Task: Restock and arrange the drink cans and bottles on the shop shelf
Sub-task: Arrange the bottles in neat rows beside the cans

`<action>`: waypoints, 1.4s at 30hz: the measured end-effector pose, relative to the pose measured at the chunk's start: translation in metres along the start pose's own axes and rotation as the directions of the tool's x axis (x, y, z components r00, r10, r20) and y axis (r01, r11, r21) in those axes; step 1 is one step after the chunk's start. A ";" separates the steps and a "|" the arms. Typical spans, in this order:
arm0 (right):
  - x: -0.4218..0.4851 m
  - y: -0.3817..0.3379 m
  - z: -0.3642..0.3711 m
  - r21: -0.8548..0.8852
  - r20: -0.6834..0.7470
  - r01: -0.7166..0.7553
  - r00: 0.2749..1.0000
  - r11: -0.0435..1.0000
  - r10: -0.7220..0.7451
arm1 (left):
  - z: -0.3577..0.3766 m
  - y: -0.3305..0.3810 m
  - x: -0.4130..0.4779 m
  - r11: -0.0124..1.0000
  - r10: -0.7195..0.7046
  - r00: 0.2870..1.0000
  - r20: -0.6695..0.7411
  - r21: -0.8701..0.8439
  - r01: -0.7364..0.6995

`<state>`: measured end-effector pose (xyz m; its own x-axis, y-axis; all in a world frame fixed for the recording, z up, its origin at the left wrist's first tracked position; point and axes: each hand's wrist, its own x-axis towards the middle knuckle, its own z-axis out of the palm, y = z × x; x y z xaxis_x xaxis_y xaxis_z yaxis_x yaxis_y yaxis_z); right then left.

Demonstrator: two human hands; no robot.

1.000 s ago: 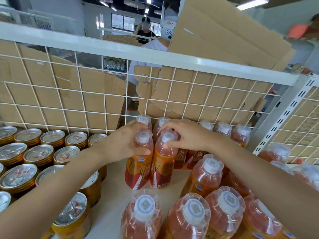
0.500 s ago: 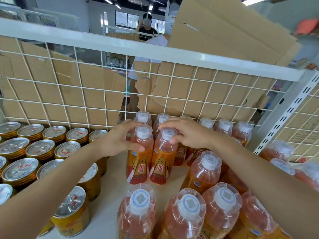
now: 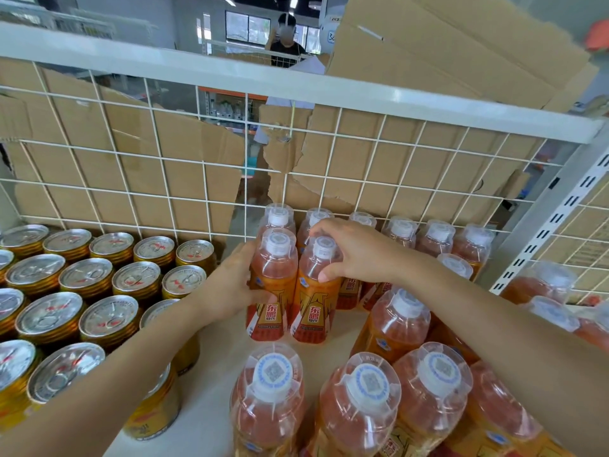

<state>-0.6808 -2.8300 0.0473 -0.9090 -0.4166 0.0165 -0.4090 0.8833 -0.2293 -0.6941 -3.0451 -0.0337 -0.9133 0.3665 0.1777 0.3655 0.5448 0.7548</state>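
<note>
- hidden/cut off: both forearms run out of the bottom of the frame; the can block [image 3: 99, 291] is cropped at the left edge, and the nearest bottles [image 3: 273, 390] are cropped at the bottom.
- the left hand [image 3: 230, 285] fingers pass behind its bottle and can't be seen; only the thumb shows, lying across the front.
- the right hand [image 3: 356, 255] covers part of the back row of bottles [image 3: 402, 232] (only their caps and shoulders show there).
- the bottles at the far right are blurred, with no label detail readable.
- left bottle [image 3: 273, 285]: upright, long axis vertical, white cap up, label facing the camera. the left hand is wrapped round its left side at mid-body.
- right bottle [image 3: 316, 291]: same pose, upright with label forward. the right hand is clamped over its top, thumb on the front of the shoulder and fingers curled round behind the cap.
- the two bottles stand side by side, touching, on the pale shelf [image 3: 211, 374], just in front of the back row, right of the cans and beyond the nearest bottles.
- behind them is a white wire grid [image 3: 164, 179] backed by torn cardboard [image 3: 115, 153]; a person [image 3: 286, 37] stands far off.
</note>
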 end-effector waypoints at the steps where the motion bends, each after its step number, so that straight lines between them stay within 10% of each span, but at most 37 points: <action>1: 0.000 -0.001 0.000 -0.007 -0.002 -0.002 1.000 1.000 0.002 | -0.001 0.001 0.001 1.000 0.005 1.000 0.007 0.008 -0.005; 23: -0.005 -0.007 -0.006 -0.088 0.045 0.038 0.998 0.995 -0.035 | 0.002 -0.005 0.000 0.999 -0.040 0.999 -0.031 0.021 0.040; 32: -0.044 0.009 -0.058 -0.132 -0.053 -0.043 0.998 0.990 0.036 | -0.028 0.052 -0.002 0.957 0.291 0.909 -0.297 0.099 -0.274; 42: -0.132 0.072 -0.071 -0.007 -0.145 -0.144 0.979 0.990 0.141 | 0.004 0.126 0.011 0.886 0.441 0.895 0.064 0.130 -0.446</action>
<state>-0.5960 -2.6959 0.0973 -0.9597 -0.2517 0.1251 -0.2744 0.9355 -0.2228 -0.6576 -2.9697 0.0612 -0.6446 0.6169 0.4515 0.7543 0.4173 0.5068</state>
